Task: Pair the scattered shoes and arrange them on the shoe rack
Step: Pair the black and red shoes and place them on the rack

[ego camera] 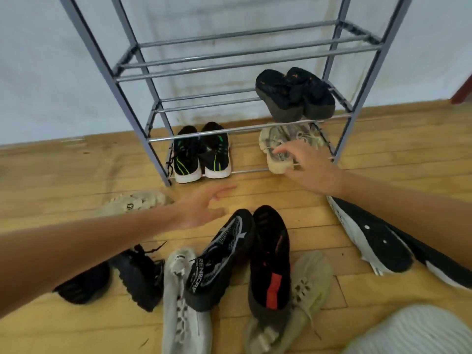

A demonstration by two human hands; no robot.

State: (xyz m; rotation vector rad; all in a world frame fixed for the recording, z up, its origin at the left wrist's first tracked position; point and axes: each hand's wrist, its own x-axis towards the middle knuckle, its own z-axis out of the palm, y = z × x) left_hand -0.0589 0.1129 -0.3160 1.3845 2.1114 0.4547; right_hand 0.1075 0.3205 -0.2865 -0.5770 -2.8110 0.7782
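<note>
Grey metal tube shoe rack (245,63) stands on the wooden plank floor (383,139) against a white wall, and it carries three pairs. One pair of black chunky-soled sandals (293,94) sits at the right end of the second shelf from the bottom. On the bottom shelf, two black sneakers with green stripes and white soles (201,154) sit at the left end and two beige knit sneakers (281,144) at the right end.

The right hand (309,167) reaches over the front edge of that shelf, fingers apart and lightly bent, fingertips on the nearer beige sneaker. The left hand (199,208) hovers over the floor, fingers straight and spread, holding nothing.

Loose on the floor lie:
- one pale beige shoe (135,203) by the rack's front left leg
- two black shoes (138,277) under the left forearm
- one grey knit shoe (184,310)
- one black mesh shoe with white lettering (219,259)
- one black shoe with a red patch (270,261)
- one beige knit shoe (304,295)
- black-and-white footwear (370,241) under the right forearm, one or two I cannot tell
</note>
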